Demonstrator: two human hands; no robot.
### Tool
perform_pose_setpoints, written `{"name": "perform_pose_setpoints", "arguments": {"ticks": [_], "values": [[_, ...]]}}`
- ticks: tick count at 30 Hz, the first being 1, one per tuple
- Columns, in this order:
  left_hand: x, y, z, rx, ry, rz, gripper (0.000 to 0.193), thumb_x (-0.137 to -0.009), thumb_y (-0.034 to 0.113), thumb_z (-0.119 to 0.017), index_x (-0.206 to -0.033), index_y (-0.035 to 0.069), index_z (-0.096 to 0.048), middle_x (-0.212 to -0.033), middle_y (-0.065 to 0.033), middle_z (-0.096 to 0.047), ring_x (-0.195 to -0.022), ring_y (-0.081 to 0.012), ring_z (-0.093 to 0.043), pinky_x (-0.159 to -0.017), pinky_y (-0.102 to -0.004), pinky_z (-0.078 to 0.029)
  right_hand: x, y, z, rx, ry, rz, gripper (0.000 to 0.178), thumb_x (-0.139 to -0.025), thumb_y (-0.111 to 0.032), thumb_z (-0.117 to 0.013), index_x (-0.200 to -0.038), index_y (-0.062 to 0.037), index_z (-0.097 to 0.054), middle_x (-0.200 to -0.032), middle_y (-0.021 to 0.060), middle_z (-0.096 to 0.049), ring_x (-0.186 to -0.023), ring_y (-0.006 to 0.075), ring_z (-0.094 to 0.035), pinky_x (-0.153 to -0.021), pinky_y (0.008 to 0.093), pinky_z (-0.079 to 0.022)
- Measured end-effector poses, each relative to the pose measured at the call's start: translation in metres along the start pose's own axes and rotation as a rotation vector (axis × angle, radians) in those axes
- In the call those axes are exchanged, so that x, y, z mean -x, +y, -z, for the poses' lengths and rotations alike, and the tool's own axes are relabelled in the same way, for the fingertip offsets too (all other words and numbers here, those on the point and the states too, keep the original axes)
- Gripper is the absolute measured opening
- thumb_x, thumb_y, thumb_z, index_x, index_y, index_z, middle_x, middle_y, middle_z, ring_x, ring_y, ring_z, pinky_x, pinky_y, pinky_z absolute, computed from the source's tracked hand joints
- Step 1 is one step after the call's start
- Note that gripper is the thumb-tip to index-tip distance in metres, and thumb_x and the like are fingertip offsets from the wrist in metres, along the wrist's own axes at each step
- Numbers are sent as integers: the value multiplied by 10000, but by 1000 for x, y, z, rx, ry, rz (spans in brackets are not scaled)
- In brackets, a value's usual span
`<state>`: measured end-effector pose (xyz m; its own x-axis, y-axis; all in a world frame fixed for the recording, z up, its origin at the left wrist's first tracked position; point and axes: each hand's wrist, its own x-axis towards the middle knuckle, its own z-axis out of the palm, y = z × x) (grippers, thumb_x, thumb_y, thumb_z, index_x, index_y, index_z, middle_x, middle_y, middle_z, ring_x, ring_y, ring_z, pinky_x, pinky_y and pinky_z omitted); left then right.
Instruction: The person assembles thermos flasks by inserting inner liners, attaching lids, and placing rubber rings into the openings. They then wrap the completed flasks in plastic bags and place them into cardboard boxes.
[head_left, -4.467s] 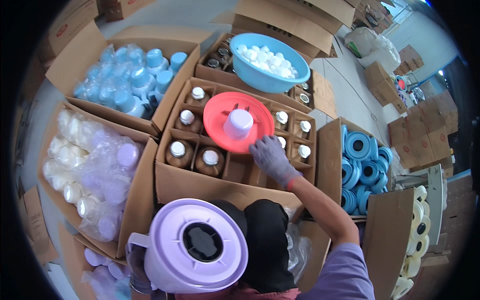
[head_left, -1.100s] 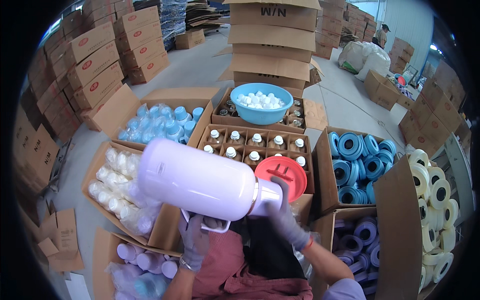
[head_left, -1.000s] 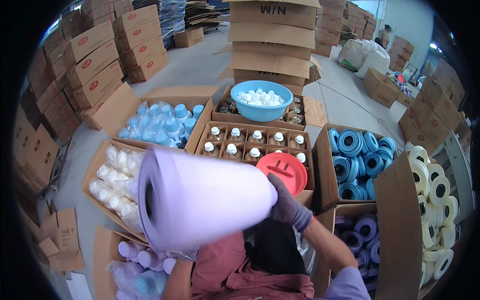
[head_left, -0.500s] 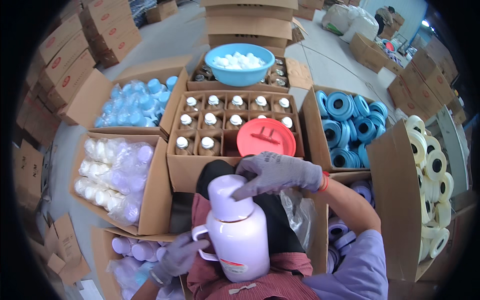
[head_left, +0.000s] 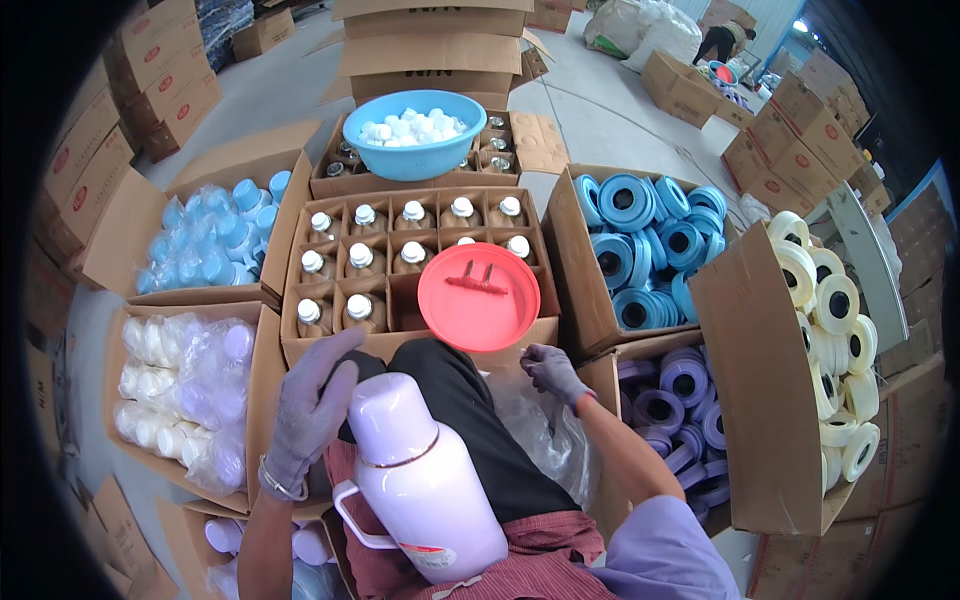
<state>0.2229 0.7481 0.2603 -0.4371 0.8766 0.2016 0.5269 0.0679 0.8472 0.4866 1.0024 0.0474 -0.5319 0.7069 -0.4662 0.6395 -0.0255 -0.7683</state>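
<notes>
A pale lilac vacuum flask (head_left: 430, 490) leans on my lap, its handle to the left and its lilac cup lid (head_left: 392, 415) seated on top. Beside that lid is my left hand (head_left: 310, 415) in a grey glove, open, fingers raised and apart; whether it touches the lid is hard to tell. My right hand (head_left: 555, 375), also gloved, is away from the flask with its fingers curled closed. It hovers by a crumpled clear plastic bag (head_left: 540, 440), and what it pinches, if anything, is hidden.
Ahead, a divided carton (head_left: 420, 342) holds white-capped bottles, with a red plastic lid (head_left: 480, 318) on it. Behind stands a blue basin (head_left: 412, 160) of white caps. Open boxes hold blue cups (head_left: 235, 235), blue rings (head_left: 640, 250), purple rings (head_left: 680, 385) and cream rings (head_left: 835, 305).
My right hand has let go of the cup lid and moved right toward the plastic bag. My left hand has left the handle and risen beside the lid. The view has shifted.
</notes>
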Motion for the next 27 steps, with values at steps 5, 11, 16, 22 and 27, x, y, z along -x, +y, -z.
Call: {"name": "perform_pose_setpoints", "arguments": {"ticks": [5,11,16,22,27], "values": [[-69,6,-21,160,-252,-68,335,-957,117,-549,-1258,-19,-608,-1216,-122,-642,-1128,-205,-599,-993,-309,-451,79,-114,74,-249,-17,458,96,-952,-112,-627,-898,-34,-613,-719,-19,-549,-618,67,-547,-573,234,-466],[-166,36,-67,220,-458,-252,733,-919,258,-694,-1498,-2,-326,-1455,-143,-449,-1329,-223,-454,-1116,-331,-353,85,-219,133,81,182,1019,274,-909,44,-574,-1173,-3,-629,-1057,95,-625,-977,186,-608,-866,289,-489],[-180,37,-85,480,-538,-49,726,-846,174,-786,-1435,5,-396,-1236,-83,-619,-1068,-121,-594,-938,-292,-491,89,-262,92,-573,-113,961,1072,-807,31,-668,-1587,-142,46,-1514,175,-290,-1343,277,-422,-1050,377,-439],[-165,-2,-100,160,-186,-60,374,-852,310,-758,-1095,34,-688,-907,-59,-712,-807,-107,-644,-728,-286,-526,60,-249,27,-92,515,936,815,-860,7,-638,-1550,-48,-207,-1085,79,-513,-897,132,-535,-758,257,-498],[-101,-80,-51,1083,219,14,290,-963,197,-530,-1142,7,-657,-1020,-66,-694,-852,-146,-675,-745,-278,-573,64,-217,12,-71,446,1031,590,-858,52,-569,-1423,-69,-445,-940,65,-515,-794,166,-544,-702,300,-492]]}}
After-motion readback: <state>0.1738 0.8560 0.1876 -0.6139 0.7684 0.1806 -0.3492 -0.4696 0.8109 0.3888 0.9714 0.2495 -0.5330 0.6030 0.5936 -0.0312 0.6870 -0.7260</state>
